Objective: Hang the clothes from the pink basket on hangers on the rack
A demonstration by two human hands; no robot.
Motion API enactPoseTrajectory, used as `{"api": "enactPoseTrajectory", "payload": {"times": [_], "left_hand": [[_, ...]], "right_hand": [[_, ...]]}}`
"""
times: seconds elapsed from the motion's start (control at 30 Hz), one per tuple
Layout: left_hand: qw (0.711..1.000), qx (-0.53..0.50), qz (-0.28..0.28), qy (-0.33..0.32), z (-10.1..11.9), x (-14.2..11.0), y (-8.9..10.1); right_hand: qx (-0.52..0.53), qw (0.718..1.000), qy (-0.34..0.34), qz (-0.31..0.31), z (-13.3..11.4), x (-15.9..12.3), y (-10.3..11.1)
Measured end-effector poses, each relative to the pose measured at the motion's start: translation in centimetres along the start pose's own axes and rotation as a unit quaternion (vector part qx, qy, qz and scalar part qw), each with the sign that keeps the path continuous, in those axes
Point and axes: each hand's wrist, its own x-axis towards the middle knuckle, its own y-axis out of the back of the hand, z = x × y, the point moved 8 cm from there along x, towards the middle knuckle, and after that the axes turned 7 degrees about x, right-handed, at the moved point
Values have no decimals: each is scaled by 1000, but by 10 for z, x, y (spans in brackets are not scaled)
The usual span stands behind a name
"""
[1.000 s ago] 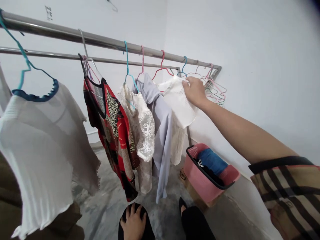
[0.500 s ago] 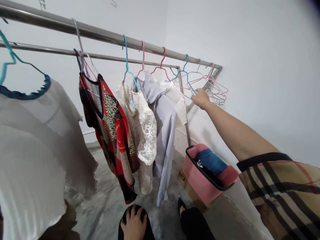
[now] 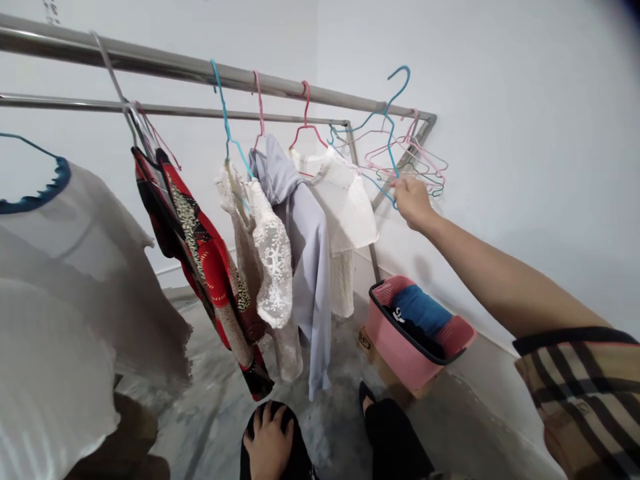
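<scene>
My right hand is closed around the lower corner of a blue clothes hanger. The hanger's hook is up above the front rail, off the metal, and no garment hangs from it. Just left of it, a white top hangs on a red hanger. Behind my right hand several pink and green hangers dangle bare near the rail's end. My left hand rests on my knee with its fingers spread, holding nothing.
Along the rail hang a lavender hooded garment, a white lace top, a red patterned garment and a pale garment. A pink basket holding blue and black cloth stands on a cardboard box by the wall.
The blue hanger has come off the rail and risen, held by my right hand. The white top shows more fully. My view has shifted slightly right; my left hand stays on the knee.
</scene>
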Motion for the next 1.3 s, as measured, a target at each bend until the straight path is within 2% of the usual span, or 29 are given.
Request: {"api": "enactPoseTrajectory", "payload": {"times": [0.1, 0.17, 0.23, 0.3, 0.4, 0.47, 0.53, 0.6, 0.67, 0.73, 0.8, 0.87, 0.97, 1.0, 1.1, 1.17, 1.23, 1.3], "left_hand": [[1000, 6, 10, -1, -2, 0, -2], [1000, 11, 18, 1, -4, 1, -3], [999, 16, 31, -10, -2, 2, -2], [996, 16, 58, -61, 10, 1, 3], [977, -10, 85, -198, 53, -7, 14], [958, -53, 71, -271, 89, -16, 20], [944, -105, 35, -311, 125, -24, 24], [934, -149, -2, -325, 156, -30, 26], [931, -175, -18, -319, 176, -32, 29], [935, -197, -15, -295, 185, -31, 32], [933, -233, -22, -274, 187, -28, 33], [921, -277, -57, -268, 187, -28, 30], [899, -326, -86, -279, 188, -32, 27], [895, -336, -79, -282, 188, -32, 27], [885, -353, -57, -297, 188, -32, 30], [880, -350, -58, -317, 191, -30, 30], [875, -344, -59, -334, 195, -27, 30], [876, -344, -64, -333, 197, -22, 29]], "right_hand": [[1, 996, -83, -34, 34, -61, 28], [-27, 991, -105, -79, 56, -107, 48], [-60, 980, -121, -144, 80, -156, 69], [-72, 959, -152, -228, 106, -206, 87], [-39, 907, -205, -366, 133, -282, 105], [-1, 865, -221, -450, 138, -328, 109], [35, 825, -231, -515, 137, -363, 108], [59, 796, -250, -548, 138, -387, 106], [79, 781, -273, -555, 143, -398, 104], [111, 769, -286, -561, 149, -403, 102], [151, 751, -285, -576, 156, -406, 99], [186, 727, -286, -596, 168, -410, 93], [222, 700, -308, -605, 201, -410, 77], [214, 709, -320, -591, 220, -406, 70], [104, 783, -354, -501, 294, -381, 47], [15, 815, -368, -448, 346, -364, 31], [-43, 817, -384, -428, 394, -354, 10], [-94, 807, -400, -423, 437, -349, -11]]}}
